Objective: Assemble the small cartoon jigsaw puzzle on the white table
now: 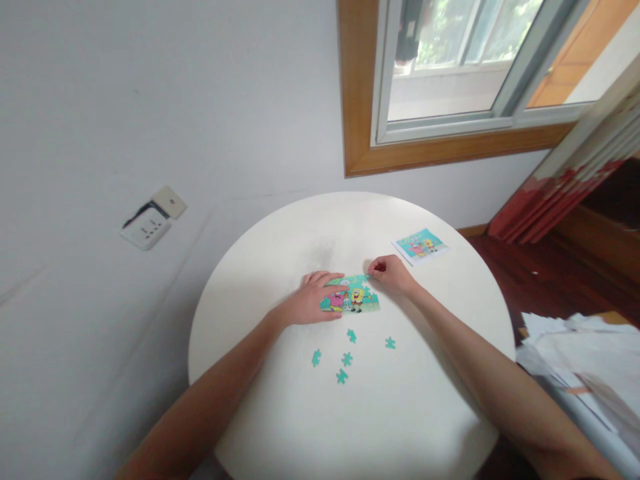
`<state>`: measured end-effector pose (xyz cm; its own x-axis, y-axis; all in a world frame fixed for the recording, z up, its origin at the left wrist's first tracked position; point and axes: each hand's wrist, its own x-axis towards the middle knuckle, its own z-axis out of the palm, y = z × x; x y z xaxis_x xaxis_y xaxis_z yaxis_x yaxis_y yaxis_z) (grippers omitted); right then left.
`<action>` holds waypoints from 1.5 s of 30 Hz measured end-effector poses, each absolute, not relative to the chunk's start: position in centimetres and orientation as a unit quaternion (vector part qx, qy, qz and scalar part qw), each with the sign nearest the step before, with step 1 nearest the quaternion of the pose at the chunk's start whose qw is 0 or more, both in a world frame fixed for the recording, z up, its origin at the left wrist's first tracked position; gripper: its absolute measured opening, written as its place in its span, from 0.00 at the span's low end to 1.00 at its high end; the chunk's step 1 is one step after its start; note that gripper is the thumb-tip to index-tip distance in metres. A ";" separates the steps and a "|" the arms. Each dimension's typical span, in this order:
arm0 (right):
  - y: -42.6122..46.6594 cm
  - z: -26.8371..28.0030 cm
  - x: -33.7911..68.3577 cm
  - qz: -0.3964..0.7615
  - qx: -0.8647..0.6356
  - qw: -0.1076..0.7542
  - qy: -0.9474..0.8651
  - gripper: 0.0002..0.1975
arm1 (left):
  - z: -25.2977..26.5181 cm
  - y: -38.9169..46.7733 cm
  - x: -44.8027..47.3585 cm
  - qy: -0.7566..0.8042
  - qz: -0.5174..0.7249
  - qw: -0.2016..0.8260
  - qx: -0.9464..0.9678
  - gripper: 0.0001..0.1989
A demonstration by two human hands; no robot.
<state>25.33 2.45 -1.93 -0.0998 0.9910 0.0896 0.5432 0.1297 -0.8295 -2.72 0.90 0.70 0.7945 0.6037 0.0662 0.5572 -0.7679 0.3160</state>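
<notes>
Card-like puzzle [357, 299] pieces lie on a smooth, faintly glossy table [280, 243] amid matt wall [225, 100], plastic socket [147, 228], varnished wood frame [358, 87], cloth curtain [565, 177] and polished wood floor [535, 268].

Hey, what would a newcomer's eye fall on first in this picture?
Probably the colourful cartoon jigsaw puzzle near the middle of the round white table, with the left hand spread over its left side and the right hand at its far right corner. Next, perhaps five loose turquoise puzzle pieces nearer the person, and a rectangular printed cartoon picture beyond the right hand.
</notes>
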 end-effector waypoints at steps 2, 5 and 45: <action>2.4 -1.8 25.4 0.311 -0.577 0.324 -0.682 0.06 | 0.7 0.9 -2.7 0.311 0.084 0.146 0.935 0.31; 2.4 -1.7 25.3 0.290 -0.590 0.300 -0.692 0.06 | 0.7 0.9 -2.6 0.313 0.087 0.150 0.934 0.31; 0.7 0.0 23.7 0.154 -0.650 0.216 -0.712 0.09 | 0.5 1.5 -3.0 0.345 0.092 0.132 0.925 0.30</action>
<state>23.73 0.75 -0.04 -0.0608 0.9924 0.1071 0.8587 0.1067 -0.5013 -3.03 1.47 0.48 0.7442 0.6631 0.0801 0.6144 -0.7267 0.3072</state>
